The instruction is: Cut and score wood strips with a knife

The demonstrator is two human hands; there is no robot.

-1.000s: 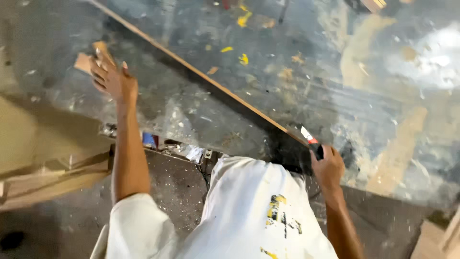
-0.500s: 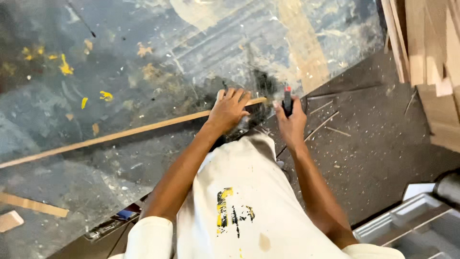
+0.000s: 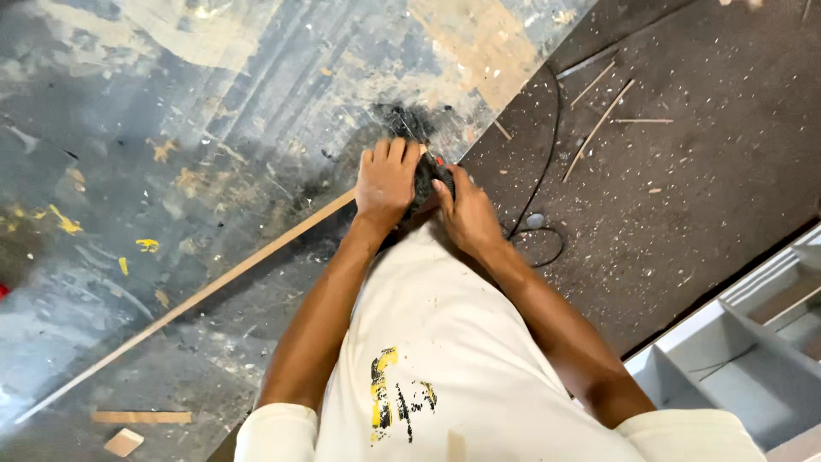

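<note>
A long thin wooden strip (image 3: 214, 287) lies slanted across the paint-stained floor sheet (image 3: 214, 111). My left hand (image 3: 387, 181) covers and presses down its near end, fingers curled over it. My right hand (image 3: 466, 218) sits right beside it, closed around a small black hand tool with a red part (image 3: 430, 171). The two hands touch over the tool, which is mostly hidden between them. My knee in a white, paint-marked trouser leg (image 3: 428, 342) fills the lower middle of the view.
A black cable (image 3: 547, 162) loops over the dark, dusty floor to the right, with thin wood slivers (image 3: 599, 128) near it. A grey shelf unit (image 3: 735, 342) lies at the lower right. Two small wood offcuts (image 3: 141, 417) rest at the lower left.
My left hand left a wood scrap at the far left and came onto the strip's end beside my right hand. The hands have closed in together over the tool.
</note>
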